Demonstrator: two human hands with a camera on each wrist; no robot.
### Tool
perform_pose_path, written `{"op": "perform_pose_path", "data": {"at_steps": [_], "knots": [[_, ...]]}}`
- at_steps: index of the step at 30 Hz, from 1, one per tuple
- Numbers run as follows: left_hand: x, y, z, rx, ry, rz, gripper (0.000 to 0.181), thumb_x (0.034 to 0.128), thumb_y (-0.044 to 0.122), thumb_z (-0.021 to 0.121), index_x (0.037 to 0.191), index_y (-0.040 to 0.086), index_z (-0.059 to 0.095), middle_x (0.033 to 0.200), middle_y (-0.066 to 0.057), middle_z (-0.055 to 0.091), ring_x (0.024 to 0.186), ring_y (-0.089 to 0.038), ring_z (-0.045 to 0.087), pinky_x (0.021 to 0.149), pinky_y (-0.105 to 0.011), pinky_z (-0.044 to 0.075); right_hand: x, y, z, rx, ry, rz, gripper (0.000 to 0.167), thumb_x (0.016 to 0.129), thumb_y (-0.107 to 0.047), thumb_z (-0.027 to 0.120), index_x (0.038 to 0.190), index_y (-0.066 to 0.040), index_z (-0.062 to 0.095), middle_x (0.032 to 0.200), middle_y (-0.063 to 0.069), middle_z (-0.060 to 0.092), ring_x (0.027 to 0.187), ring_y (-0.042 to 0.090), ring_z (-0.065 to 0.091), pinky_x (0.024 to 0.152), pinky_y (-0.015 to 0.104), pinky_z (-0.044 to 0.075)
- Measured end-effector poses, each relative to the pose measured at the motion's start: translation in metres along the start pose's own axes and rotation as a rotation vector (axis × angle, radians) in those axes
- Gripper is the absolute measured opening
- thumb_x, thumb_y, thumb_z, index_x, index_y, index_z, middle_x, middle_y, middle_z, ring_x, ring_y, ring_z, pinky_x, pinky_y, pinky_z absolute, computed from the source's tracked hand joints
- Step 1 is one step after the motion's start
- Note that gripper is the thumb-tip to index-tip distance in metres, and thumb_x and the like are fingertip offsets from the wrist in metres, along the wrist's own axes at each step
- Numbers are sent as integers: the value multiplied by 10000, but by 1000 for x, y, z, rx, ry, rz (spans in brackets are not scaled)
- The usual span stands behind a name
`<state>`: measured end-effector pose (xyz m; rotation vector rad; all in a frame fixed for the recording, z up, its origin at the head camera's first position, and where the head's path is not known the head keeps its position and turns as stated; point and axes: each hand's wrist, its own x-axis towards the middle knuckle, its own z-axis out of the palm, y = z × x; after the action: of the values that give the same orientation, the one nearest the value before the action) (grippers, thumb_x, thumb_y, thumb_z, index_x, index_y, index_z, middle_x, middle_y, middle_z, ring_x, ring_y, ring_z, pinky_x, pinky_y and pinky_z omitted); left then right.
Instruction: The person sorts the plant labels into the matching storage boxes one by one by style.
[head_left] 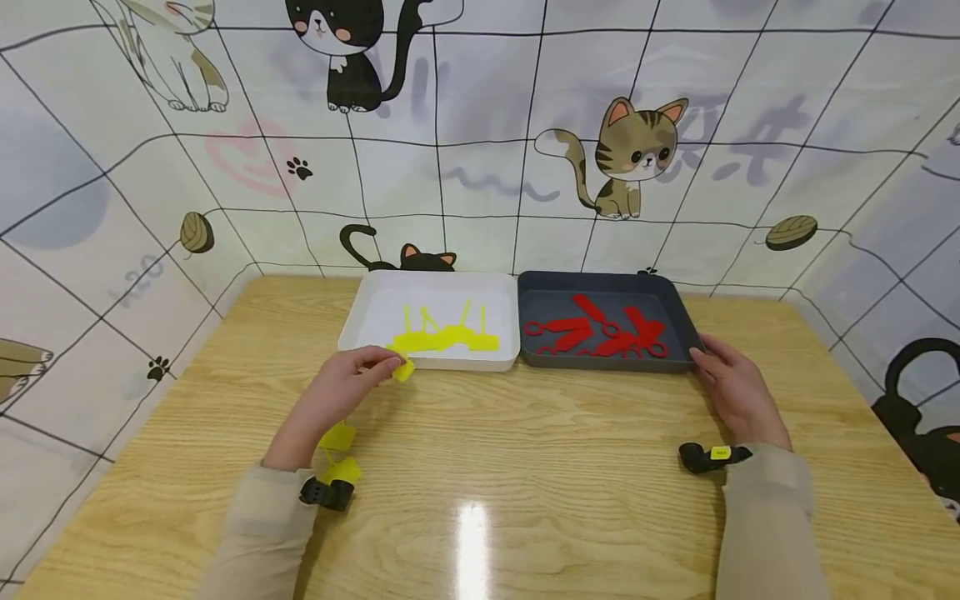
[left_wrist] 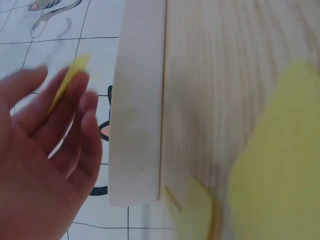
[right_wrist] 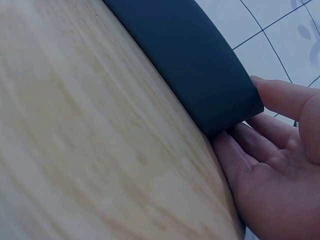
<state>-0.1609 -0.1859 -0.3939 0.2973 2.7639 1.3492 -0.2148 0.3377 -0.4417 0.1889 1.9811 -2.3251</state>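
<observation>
My left hand [head_left: 347, 385] pinches a flat yellow piece [head_left: 403, 370] at the front edge of the white tray [head_left: 501, 363]. In the left wrist view the yellow piece [left_wrist: 70, 85] shows between the fingers. Several yellow pieces with thin stalks [head_left: 450, 337] lie in the white tray. My right hand [head_left: 738, 390] grips the front right corner of the dark grey tray [head_left: 540, 360]. The right wrist view shows the thumb at the rim of the dark tray [right_wrist: 200, 65] and the other fingers low against its corner. Several flat red pieces with ring ends [head_left: 592, 332] lie inside it.
More yellow pieces [head_left: 341, 470] lie on the wooden table [head_left: 525, 467] beside my left wrist, partly hidden by it. The two trays stand side by side near the back wall. A cat-patterned sheet [head_left: 480, 108] surrounds the table.
</observation>
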Motion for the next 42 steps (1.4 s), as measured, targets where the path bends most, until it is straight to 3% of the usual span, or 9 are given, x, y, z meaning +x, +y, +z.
{"op": "perform_pose_path", "data": {"at_steps": [4, 8, 14, 20, 26, 33, 42], "knots": [[4, -2, 2, 87, 159, 2, 338, 896, 424, 480, 1105, 196, 616, 1038, 18, 594, 835, -180, 560, 690, -337, 459, 0, 1, 0, 9, -13, 8, 723, 872, -224, 565, 1432, -70, 134, 1483, 51, 59, 1284, 92, 216, 1033, 234, 189], [6, -8, 2, 155, 186, 36, 302, 927, 269, 481, 1173, 125, 581, 1097, -62, 575, 844, -220, 547, 684, -349, 451, 0, 1, 0, -6, -8, 9, 729, 868, -235, 569, 1432, -74, 137, 1482, 55, 63, 1290, 100, 210, 1033, 244, 188], [9, -12, -1, 208, 162, 29, 353, 927, 252, 481, 1242, 99, 527, 1223, -103, 516, 1043, -275, 484, 812, -421, 423, 0, -1, -1, -9, 1, 4, 725, 867, -234, 570, 1431, -76, 143, 1483, 46, 60, 1286, 101, 217, 1032, 242, 192], [9, -17, -1, 144, 79, -38, 413, 923, 351, 465, 1283, 151, 485, 1208, -69, 519, 1013, -252, 535, 785, -390, 463, 1, -2, -1, -2, -3, 9, 725, 866, -231, 571, 1432, -80, 143, 1483, 45, 59, 1283, 97, 221, 1028, 233, 197], [11, -22, -2, 125, 25, -18, 381, 928, 346, 456, 1235, 135, 532, 1242, -71, 510, 1081, -267, 512, 858, -428, 432, 1, -1, 0, -10, -3, 4, 722, 868, -232, 569, 1431, -75, 145, 1480, 57, 77, 1267, 81, 254, 1016, 216, 220], [13, -23, -4, 147, 17, -2, 303, 927, 302, 473, 1128, 119, 607, 1172, -68, 553, 1104, -262, 480, 883, -442, 405, 1, 0, 1, -4, -31, -13, 708, 879, -218, 556, 1430, -61, 140, 1480, 58, 76, 1311, 141, 184, 1030, 245, 180], [15, -25, -1, 125, 10, -18, 328, 925, 317, 475, 1155, 108, 578, 1195, -76, 530, 1089, -268, 493, 880, -435, 416, 1, -1, 0, -15, -30, 3, 726, 883, -224, 549, 1434, -73, 101, 1486, 36, 46, 1309, 104, 175, 1036, 243, 172]]}}
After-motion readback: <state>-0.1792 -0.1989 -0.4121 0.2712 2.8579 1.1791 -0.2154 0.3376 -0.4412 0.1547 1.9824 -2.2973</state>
